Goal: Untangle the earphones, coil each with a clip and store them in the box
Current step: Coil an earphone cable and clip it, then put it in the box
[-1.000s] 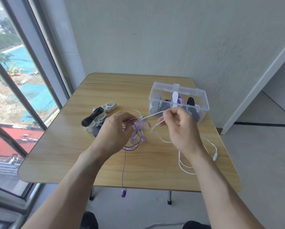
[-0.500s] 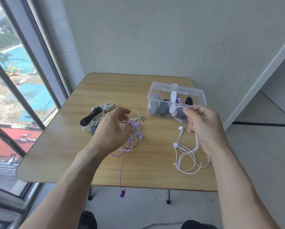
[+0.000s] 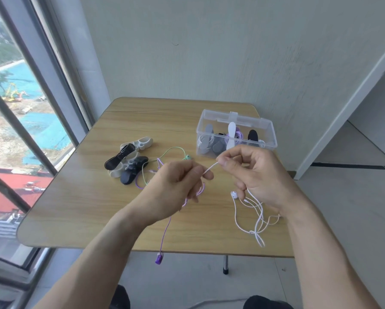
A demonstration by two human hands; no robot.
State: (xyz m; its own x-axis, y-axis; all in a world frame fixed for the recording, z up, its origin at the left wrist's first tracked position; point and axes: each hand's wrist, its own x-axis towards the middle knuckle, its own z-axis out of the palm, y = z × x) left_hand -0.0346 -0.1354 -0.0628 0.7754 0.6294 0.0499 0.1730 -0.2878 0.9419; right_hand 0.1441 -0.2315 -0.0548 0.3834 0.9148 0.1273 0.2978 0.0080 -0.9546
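Both hands pinch the white earphone cable (image 3: 249, 210) above the table. My left hand (image 3: 178, 186) holds one end of a short taut stretch, and my right hand (image 3: 251, 175) holds the other end. The rest of the white cable hangs in loops below my right hand, with an earbud showing near its fingers. A purple earphone (image 3: 164, 233) lies under my left hand, its plug dangling over the table's front edge. A green earphone (image 3: 175, 150) loops behind it. The clear box (image 3: 236, 134) at the back right holds several clipped coils.
A pile of black, white and grey clips (image 3: 129, 161) lies left of the cables. The wooden table (image 3: 80, 206) stands by a window on the left and a wall behind. An open doorway is to the right.
The white earphone came free of the purple tangle. My left hand let go of the purple cables and moved right to pinch the white cable. My right hand came back toward the middle.
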